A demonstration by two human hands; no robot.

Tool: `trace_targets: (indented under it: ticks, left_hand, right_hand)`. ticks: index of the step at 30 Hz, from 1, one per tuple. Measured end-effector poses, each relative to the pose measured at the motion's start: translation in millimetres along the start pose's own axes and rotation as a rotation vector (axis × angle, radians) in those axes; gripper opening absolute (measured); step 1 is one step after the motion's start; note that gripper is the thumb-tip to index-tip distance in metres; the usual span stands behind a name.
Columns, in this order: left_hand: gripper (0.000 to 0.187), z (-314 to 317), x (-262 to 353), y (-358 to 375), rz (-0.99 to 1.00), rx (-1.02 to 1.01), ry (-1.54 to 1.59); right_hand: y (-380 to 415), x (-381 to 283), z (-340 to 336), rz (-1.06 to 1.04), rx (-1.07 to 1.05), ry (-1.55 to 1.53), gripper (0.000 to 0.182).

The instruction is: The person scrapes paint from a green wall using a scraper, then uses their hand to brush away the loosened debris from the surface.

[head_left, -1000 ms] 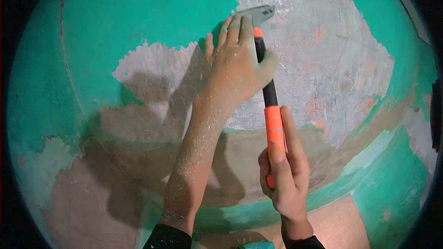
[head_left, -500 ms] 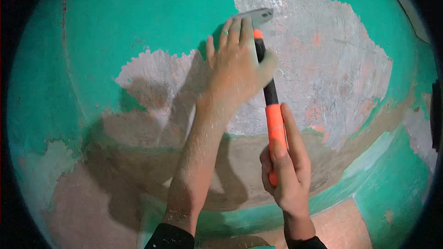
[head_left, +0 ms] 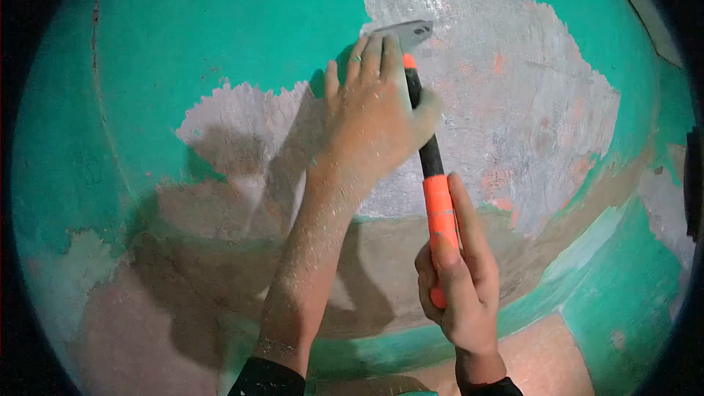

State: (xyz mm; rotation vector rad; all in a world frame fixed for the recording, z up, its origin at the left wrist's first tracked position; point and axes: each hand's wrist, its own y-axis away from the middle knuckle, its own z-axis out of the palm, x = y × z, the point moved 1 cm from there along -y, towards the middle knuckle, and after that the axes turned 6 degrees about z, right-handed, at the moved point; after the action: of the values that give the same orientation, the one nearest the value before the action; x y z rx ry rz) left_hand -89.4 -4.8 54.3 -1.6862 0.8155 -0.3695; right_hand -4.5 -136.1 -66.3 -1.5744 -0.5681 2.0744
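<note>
A long-handled scraper lies slantwise against the wall, with a grey metal blade at its top and an orange and black handle. My left hand presses over its upper part, fingers extended onto the blade and thumb across the black shaft. Flakes of paint dust speckle that hand and forearm. Lower down, my right hand is wrapped round the orange grip, its index finger stretched along the side. The blade's left end is hidden behind my left fingers, by the edge between green paint and a bared grey patch.
The wall curves in this wide view. Below the grey patch runs a brownish band, then a green strip. A crack descends at the left. A dark object shows at the right edge.
The scraper has slid slightly down the wall, with both hands moving along with it. The whole view has shifted a little. My grip looks the same.
</note>
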Motion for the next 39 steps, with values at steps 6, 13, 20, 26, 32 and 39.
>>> trace_targets:
  ticks: [6, 13, 20, 26, 32, 39]
  left_hand:
    - [0.066, -12.9, 4.5, -10.6, -0.051, -0.106, -0.079]
    - [0.067, -7.7, -0.1, -9.6, -0.027, -0.038, -0.082]
    - [0.069, -1.1, -3.7, -1.1, -0.016, 0.001, -0.049]
    - [0.068, -6.8, -1.0, -5.2, -0.028, -0.053, -0.053]
    - [0.067, -9.6, -7.8, -24.8, -0.021, -0.051, -0.032]
    - [0.065, -1.0, -8.3, -9.6, 0.018, 0.047, -0.039]
  right_hand:
    - [-3.6, -9.9, 4.4, -0.002, 0.0, 0.056, 0.06]
    - [-7.1, -10.5, 4.2, -0.023, -0.005, 0.078, 0.06]
    - [-1.2, -3.1, -1.2, -0.065, -0.03, 0.108, 0.059]
    - [-8.4, -4.5, -0.4, -0.033, -0.026, 0.076, 0.058]
    - [-23.1, -7.3, 6.7, -0.082, -0.013, 0.064, 0.058]
    - [-5.6, -7.3, 5.2, -0.054, -0.019, 0.055, 0.056]
